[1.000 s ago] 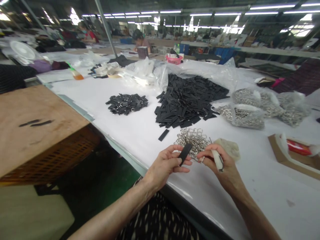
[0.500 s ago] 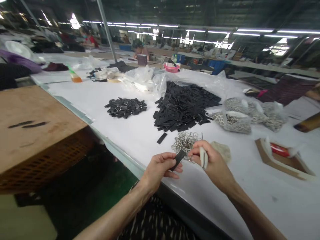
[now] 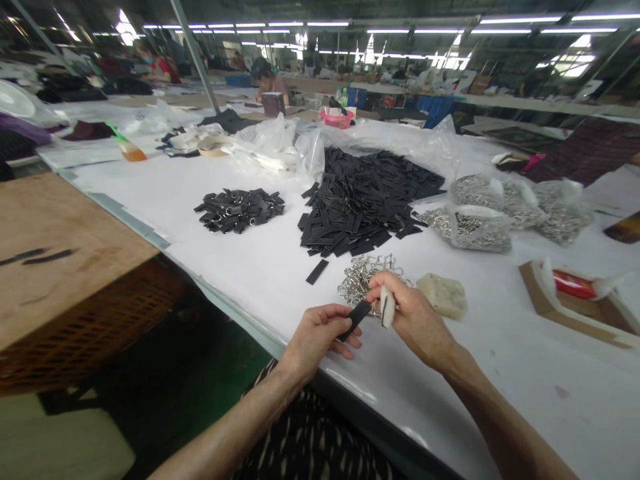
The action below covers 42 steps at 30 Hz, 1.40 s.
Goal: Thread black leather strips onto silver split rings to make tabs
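My left hand (image 3: 320,333) grips a short black strip (image 3: 356,320) between thumb and fingers, its far end angled up to the right. My right hand (image 3: 413,310) is closed, with a small whitish object with a dark line along it (image 3: 387,308) tucked among the fingers. Its fingertips are at the strip's far end; whether they pinch anything there is too small to tell. Just behind both hands lies a heap of silver metal rings (image 3: 357,277). One loose black strip (image 3: 317,272) rests left of the rings, in front of a big pile of black strips (image 3: 360,200).
A smaller pile of black strips looped on rings (image 3: 239,210) lies to the left. To the right are a yellowish block (image 3: 443,295), clear bags of metal rings (image 3: 470,229) and a cardboard box (image 3: 565,319) holding a red item. A wooden board (image 3: 75,247) stands beyond the table edge.
My right hand has moved left, bringing its fingertips to the end of the black strip. The yellowish block shows more fully. My left hand keeps its hold; the view has shifted slightly.
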Motion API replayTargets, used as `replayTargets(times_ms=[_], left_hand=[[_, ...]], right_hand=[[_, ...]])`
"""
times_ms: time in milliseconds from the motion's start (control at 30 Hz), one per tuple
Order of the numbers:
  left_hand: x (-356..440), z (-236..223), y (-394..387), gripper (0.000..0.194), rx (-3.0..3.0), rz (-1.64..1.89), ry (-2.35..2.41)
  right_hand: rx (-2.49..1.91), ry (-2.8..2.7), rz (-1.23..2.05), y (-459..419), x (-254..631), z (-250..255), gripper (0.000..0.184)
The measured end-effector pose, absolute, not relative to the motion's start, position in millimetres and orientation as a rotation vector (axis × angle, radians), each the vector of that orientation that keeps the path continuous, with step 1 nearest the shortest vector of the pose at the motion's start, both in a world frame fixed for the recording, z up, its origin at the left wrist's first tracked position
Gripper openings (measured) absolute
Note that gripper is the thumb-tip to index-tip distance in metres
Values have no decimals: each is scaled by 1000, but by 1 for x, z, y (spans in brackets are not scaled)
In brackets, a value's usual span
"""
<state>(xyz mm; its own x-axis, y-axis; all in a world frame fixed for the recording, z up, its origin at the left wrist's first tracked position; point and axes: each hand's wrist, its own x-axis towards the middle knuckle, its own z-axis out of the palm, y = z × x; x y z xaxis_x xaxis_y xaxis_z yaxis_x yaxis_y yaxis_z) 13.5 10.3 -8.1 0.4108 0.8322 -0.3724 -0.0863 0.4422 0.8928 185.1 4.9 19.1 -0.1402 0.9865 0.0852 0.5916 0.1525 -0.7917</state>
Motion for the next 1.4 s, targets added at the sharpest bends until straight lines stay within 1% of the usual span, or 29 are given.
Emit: replayTargets(times_ms=[267, 433, 600, 733, 833, 933, 1133, 1400], left_hand=[[20, -4, 13, 18, 1014, 623, 1029], [16, -9, 15, 17, 989, 543, 955], [10, -14, 17, 18, 912, 478, 871], [8, -16, 19, 18, 834, 455, 819], [11, -15, 17, 18, 779, 468, 814], [13, -12, 15, 17, 755, 507, 827], [13, -10, 11, 15, 770, 525, 834], [12, -13, 11, 13, 761, 551, 852]], right_hand=[[-1565, -1845, 854, 8, 190, 13, 24], [-1525, -1818, 957, 8, 190, 14, 23], [-1446, -1680, 1138, 8, 191, 12, 23], [-1447, -1551, 1192, 8, 191, 13, 24], [-1456, -1441, 1220, 7, 190, 15, 19], [-1439, -1383, 1236, 6, 191, 16, 17], [-1411, -1376, 1249, 5, 192, 12, 17], [-1426, -1464, 1152, 8, 192, 7, 16]])
